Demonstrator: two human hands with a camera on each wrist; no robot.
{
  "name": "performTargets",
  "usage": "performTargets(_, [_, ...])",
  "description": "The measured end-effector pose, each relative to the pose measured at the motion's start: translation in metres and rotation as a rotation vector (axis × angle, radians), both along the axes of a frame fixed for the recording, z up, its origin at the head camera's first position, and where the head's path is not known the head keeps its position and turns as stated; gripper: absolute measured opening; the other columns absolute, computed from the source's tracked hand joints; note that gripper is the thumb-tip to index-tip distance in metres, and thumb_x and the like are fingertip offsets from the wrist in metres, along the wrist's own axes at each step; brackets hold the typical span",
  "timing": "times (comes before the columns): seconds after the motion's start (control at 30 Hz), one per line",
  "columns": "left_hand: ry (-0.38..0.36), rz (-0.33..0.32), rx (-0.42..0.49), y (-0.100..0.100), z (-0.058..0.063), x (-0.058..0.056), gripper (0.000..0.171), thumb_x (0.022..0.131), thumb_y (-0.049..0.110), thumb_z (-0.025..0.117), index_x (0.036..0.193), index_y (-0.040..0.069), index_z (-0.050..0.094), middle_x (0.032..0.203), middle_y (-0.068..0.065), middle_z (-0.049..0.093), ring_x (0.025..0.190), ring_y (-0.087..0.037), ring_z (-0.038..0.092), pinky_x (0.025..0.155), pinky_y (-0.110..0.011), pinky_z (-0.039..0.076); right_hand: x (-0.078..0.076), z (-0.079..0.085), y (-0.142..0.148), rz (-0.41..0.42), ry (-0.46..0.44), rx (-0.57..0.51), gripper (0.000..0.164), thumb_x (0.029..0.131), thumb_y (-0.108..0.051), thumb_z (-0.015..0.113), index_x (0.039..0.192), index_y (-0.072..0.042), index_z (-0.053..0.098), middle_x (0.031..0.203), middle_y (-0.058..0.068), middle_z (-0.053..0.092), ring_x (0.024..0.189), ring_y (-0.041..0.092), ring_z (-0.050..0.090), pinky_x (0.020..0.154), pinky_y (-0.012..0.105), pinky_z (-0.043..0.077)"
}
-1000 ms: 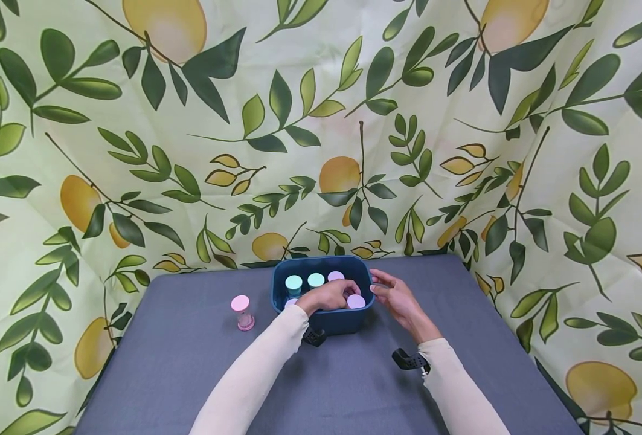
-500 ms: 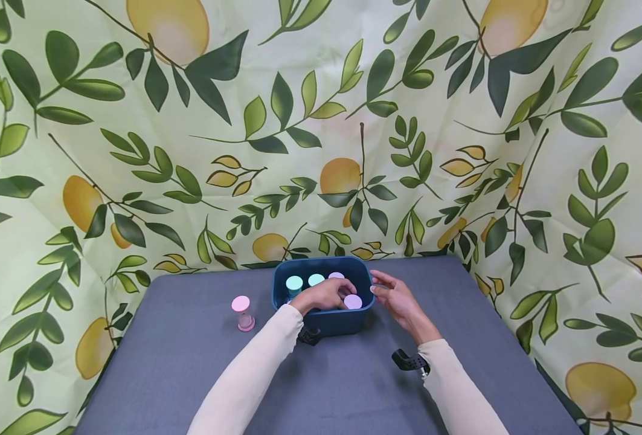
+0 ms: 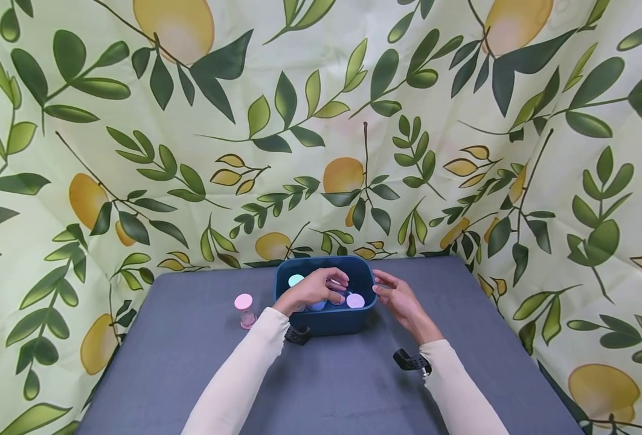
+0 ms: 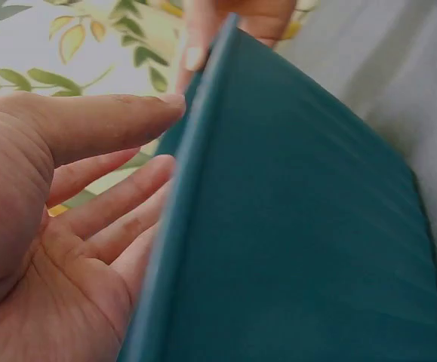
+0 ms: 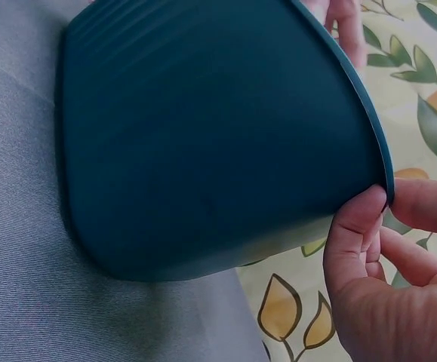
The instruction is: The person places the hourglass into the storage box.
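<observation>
A dark blue bin (image 3: 326, 325) holds several small sand timers, among them one with a mint cap (image 3: 296, 280) and one with a lilac cap (image 3: 356, 300). My left hand (image 3: 312, 288) is over the bin and hides part of its contents. In the left wrist view its fingers are spread loosely behind the bin's rim (image 4: 174, 204), with nothing visible between them. My right hand (image 3: 404, 302) pinches the bin's right rim between thumb and fingers, clearest in the right wrist view. A pink sand timer (image 3: 244, 309) stands on the table, left of the bin.
The grey table (image 3: 348, 386) runs up to a fabric backdrop (image 3: 321, 127) printed with leaves and fruit. The bin stands near the table's back edge. A black strap is on each wrist.
My left hand has drawn back to the left and lifted from the lilac-capped timer, its fingers loosening. The right hand has stayed at the rim.
</observation>
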State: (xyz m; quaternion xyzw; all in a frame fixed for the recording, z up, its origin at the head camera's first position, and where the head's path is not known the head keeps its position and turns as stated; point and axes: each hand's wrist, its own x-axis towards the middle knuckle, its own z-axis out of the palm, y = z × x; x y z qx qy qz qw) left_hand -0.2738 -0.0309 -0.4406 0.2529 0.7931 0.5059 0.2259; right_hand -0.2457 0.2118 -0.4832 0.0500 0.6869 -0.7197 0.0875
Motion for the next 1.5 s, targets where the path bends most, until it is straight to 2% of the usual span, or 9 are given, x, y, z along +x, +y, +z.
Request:
performTargets(0.23, [0.080, -0.016, 0.063, -0.011, 0.008, 0.004, 0.045, 0.087, 0.005, 0.070, 0.129, -0.001, 0.055, 0.131, -0.023, 0.059, 0.124, -0.037, 0.059, 0.097, -0.039, 0.053, 0.001, 0.000, 0.000, -0.004, -0.004, 0.003, 0.050, 0.098, -0.006, 0.055, 0.147, -0.010, 0.044, 0.125, 0.007, 0.047, 0.103, 0.017, 0.055, 0.082, 0.020, 0.052])
performTargets(0.37, [0.133, -0.007, 0.101, -0.020, 0.018, 0.011, 0.045, 0.087, 0.005, 0.070, 0.129, -0.002, 0.055, 0.131, -0.025, 0.059, 0.123, -0.040, 0.058, 0.102, -0.044, 0.049, 0.000, 0.000, 0.001, -0.006, -0.013, 0.006, 0.050, 0.098, -0.007, 0.055, 0.147, -0.011, 0.045, 0.126, 0.007, 0.047, 0.102, 0.015, 0.054, 0.082, 0.020, 0.052])
performTargets(0.47, [0.157, 0.010, 0.133, -0.029, 0.023, 0.015, 0.045, 0.087, 0.005, 0.071, 0.129, -0.002, 0.055, 0.129, -0.024, 0.060, 0.122, -0.041, 0.058, 0.103, -0.044, 0.048, -0.001, 0.000, 0.001, -0.009, -0.018, -0.002, 0.050, 0.098, -0.006, 0.055, 0.146, -0.011, 0.045, 0.126, 0.007, 0.047, 0.102, 0.015, 0.054, 0.082, 0.020, 0.052])
performTargets(0.57, [0.184, 0.024, 0.163, -0.037, 0.023, 0.016, 0.044, 0.086, 0.005, 0.072, 0.127, -0.001, 0.057, 0.127, -0.023, 0.062, 0.121, -0.041, 0.059, 0.098, -0.038, 0.052, -0.001, 0.001, 0.001, -0.016, -0.024, -0.005, 0.050, 0.098, -0.006, 0.055, 0.146, -0.012, 0.045, 0.126, 0.007, 0.048, 0.104, 0.016, 0.054, 0.083, 0.020, 0.052])
performTargets(0.87, [0.214, 0.106, 0.208, -0.062, 0.034, 0.031, 0.041, 0.087, 0.006, 0.072, 0.125, 0.004, 0.059, 0.126, -0.022, 0.063, 0.117, -0.030, 0.063, 0.090, -0.027, 0.054, -0.001, 0.000, 0.000, -0.018, -0.030, 0.005, 0.049, 0.098, -0.007, 0.055, 0.146, -0.014, 0.046, 0.130, 0.008, 0.047, 0.110, 0.021, 0.054, 0.085, 0.021, 0.052])
performTargets(1.0, [0.221, 0.139, 0.222, -0.073, 0.039, 0.037, 0.040, 0.087, 0.008, 0.072, 0.125, 0.006, 0.059, 0.128, -0.019, 0.062, 0.120, -0.034, 0.060, 0.092, -0.028, 0.053, -0.001, 0.000, 0.001, -0.017, -0.035, 0.002, 0.050, 0.098, -0.008, 0.055, 0.146, -0.015, 0.046, 0.132, 0.009, 0.047, 0.115, 0.024, 0.052, 0.086, 0.022, 0.051])
performTargets(1.13, [0.239, 0.175, 0.235, -0.083, 0.039, 0.040, 0.039, 0.087, 0.008, 0.072, 0.124, 0.005, 0.059, 0.127, -0.016, 0.063, 0.119, -0.034, 0.061, 0.098, -0.039, 0.052, -0.002, 0.000, 0.001, -0.011, -0.038, 0.004, 0.050, 0.098, -0.008, 0.055, 0.147, -0.015, 0.045, 0.134, 0.010, 0.046, 0.120, 0.027, 0.051, 0.088, 0.022, 0.051])
performTargets(1.3, [0.290, 0.222, 0.237, -0.095, 0.036, 0.042, 0.039, 0.086, 0.008, 0.073, 0.123, 0.003, 0.060, 0.125, -0.018, 0.064, 0.117, -0.037, 0.062, 0.101, -0.051, 0.048, -0.003, 0.000, 0.000, -0.015, -0.041, -0.010, 0.049, 0.099, -0.006, 0.053, 0.147, -0.015, 0.045, 0.132, 0.009, 0.045, 0.116, 0.024, 0.051, 0.085, 0.021, 0.051])
performTargets(1.5, [0.308, 0.274, 0.254, -0.109, 0.031, 0.046, 0.039, 0.087, 0.007, 0.073, 0.123, 0.003, 0.060, 0.126, -0.023, 0.062, 0.120, -0.043, 0.057, 0.101, -0.042, 0.050, -0.002, 0.000, -0.001, -0.021, -0.040, -0.005, 0.050, 0.098, -0.007, 0.055, 0.147, -0.014, 0.045, 0.131, 0.008, 0.046, 0.113, 0.023, 0.051, 0.082, 0.020, 0.051])
